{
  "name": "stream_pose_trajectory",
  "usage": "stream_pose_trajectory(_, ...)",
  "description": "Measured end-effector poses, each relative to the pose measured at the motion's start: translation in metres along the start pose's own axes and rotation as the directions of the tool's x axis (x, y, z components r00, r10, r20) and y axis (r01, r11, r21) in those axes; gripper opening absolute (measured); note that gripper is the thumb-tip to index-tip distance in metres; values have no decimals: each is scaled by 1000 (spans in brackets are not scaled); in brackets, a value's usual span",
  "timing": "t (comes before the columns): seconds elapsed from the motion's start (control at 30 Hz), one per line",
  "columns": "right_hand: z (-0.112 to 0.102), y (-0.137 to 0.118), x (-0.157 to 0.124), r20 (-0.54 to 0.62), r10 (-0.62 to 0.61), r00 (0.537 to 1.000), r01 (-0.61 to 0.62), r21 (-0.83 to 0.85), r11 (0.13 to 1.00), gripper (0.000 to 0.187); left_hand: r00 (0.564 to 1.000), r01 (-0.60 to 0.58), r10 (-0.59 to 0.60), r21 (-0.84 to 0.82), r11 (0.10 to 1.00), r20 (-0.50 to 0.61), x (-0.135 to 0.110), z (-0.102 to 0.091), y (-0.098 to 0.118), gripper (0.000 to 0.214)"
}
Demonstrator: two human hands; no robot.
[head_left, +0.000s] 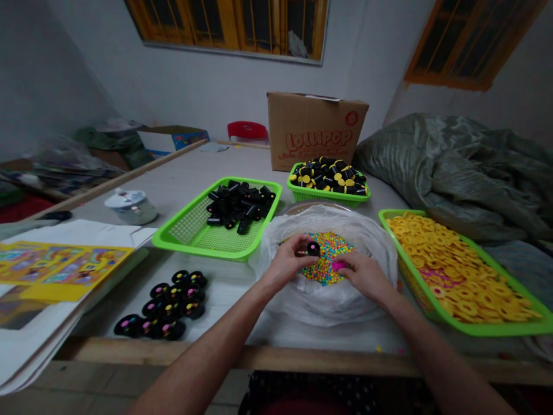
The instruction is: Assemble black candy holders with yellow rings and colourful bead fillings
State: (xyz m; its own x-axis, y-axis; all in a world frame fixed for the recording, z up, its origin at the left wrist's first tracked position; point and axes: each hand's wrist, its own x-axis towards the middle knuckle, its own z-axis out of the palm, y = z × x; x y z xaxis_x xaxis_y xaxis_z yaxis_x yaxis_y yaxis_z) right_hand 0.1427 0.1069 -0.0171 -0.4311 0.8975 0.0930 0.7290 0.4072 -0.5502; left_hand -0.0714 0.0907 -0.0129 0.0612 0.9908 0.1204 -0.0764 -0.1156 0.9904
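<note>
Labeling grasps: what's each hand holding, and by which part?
Left hand: a black piece, gripped by its side between thumb and fingers. Right hand: a small pink object, pinched at its right end; full shape unclear.

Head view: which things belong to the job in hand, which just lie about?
Likely job:
left hand, holding a black piece
right hand, on a pink item
colored beads
green basket of black pieces

Likely just lying about:
lidded pot
red chair
greenish sack
</note>
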Motion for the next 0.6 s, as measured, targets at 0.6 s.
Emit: stream_pose_trajectory(0.6, 15, 38, 2, 42, 37, 998, -32, -116, 993, 45, 993, -119, 113, 190, 975, 39, -6, 1, -14, 38)
